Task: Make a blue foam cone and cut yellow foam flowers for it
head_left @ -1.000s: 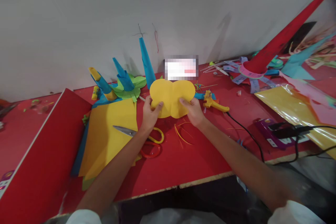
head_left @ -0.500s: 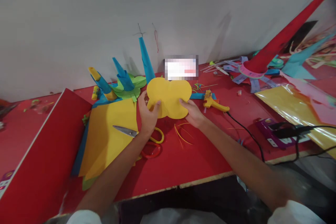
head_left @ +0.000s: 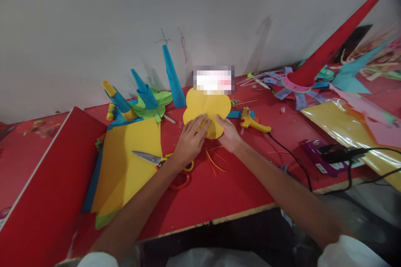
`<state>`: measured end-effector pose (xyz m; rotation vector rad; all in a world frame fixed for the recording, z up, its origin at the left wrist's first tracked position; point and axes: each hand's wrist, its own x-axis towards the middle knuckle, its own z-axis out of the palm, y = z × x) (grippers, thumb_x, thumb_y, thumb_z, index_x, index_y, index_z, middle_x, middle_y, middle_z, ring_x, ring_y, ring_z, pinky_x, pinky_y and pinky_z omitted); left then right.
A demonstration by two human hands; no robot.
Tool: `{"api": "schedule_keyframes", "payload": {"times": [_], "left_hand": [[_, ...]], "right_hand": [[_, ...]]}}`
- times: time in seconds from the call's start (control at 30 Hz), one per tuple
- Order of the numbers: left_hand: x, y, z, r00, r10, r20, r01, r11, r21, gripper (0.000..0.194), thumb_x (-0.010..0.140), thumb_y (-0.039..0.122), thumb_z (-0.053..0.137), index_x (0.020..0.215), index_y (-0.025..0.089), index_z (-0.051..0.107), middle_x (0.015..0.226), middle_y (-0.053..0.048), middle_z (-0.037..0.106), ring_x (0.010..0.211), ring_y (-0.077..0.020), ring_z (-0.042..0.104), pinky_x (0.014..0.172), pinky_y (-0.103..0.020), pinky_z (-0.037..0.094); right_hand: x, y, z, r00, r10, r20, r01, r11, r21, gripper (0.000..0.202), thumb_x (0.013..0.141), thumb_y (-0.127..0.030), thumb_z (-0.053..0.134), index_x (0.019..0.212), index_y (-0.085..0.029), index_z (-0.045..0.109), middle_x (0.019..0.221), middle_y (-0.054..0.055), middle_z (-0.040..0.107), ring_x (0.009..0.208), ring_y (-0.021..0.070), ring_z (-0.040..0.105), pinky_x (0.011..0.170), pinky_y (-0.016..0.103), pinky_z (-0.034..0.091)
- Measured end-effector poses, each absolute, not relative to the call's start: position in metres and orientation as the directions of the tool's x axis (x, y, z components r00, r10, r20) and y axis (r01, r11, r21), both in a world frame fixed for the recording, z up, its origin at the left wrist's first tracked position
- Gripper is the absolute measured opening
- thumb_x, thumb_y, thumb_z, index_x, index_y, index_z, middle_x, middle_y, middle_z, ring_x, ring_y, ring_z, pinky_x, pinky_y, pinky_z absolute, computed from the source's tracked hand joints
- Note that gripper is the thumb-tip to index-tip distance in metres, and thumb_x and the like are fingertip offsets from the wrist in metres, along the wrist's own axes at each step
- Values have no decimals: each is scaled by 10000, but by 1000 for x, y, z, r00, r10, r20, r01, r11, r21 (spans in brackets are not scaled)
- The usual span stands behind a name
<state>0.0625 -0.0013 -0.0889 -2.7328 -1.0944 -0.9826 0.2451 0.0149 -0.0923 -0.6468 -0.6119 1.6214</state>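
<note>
A yellow paper flower cutout with rounded lobes and a faint centre crease is held up above the red table. My right hand grips its lower right edge, thumb on the face and fingers behind. Across the lower left of the cutout lies my left hand, fingers stretched out flat on the paper. Scissors with red and yellow handles rest partly beneath my left forearm, blades over a stack of yellow paper sheets. Thin yellow paper strips lie below the cutout.
A yellow glue gun with its cord lies right of my hands, near a purple power strip. Blue paper cones and green paper leaves stand back left. A tall red cone leans right. A red board stands left.
My left hand has let go of the cutout's left edge and moved onto its face, fingers flattened. The cutout has turned and shifted slightly right. My right hand keeps its grip.
</note>
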Motion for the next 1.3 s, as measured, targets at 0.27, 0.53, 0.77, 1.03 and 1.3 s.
{"api": "schedule_keyframes", "payload": {"times": [0.27,0.53,0.77,1.03,1.3], "left_hand": [[60,-2,-87,473,714,516,690,-665,287,593,1104,227,428,1694,252,381,1746,-143,437,1633,-292,412,1310,-559,384],[61,-3,-85,511,722,466,688,-669,282,590,1100,222,427,1688,248,395,1737,-126,453,1627,-277,423,1319,-555,357],[62,-4,-81,559,656,507,655,-724,216,515,1102,209,438,1610,243,514,1673,-101,549,1620,-274,437,1319,-551,355],[62,-5,-82,515,668,536,693,-693,197,531,1085,195,455,1610,242,518,1700,-101,512,1630,-296,419,1319,-581,343],[63,-6,-79,512,688,515,716,-673,188,570,1075,190,476,1642,243,479,1726,-113,469,1637,-297,406,1336,-574,298]], "right_hand": [[242,12,-96,-113,991,-75,-672,-131,-729,459,791,-498,915,1142,-235,780,1244,87,837,1280,325,744,1095,493,617],[242,12,-93,-104,992,-65,-686,-119,-718,424,768,-501,927,1062,-230,785,1255,94,831,1283,331,739,1107,508,612],[243,13,-92,-67,995,-71,-698,-98,-709,433,795,-493,905,1116,-229,785,1258,101,831,1286,322,737,1110,498,607],[244,13,-93,-95,994,-45,-683,-98,-724,439,819,-519,886,1144,-245,778,1306,83,817,1294,311,736,1114,493,605],[242,13,-95,-82,995,-61,-684,-101,-722,479,792,-548,905,1136,-239,780,1294,92,821,1313,313,725,1110,486,606]]}}
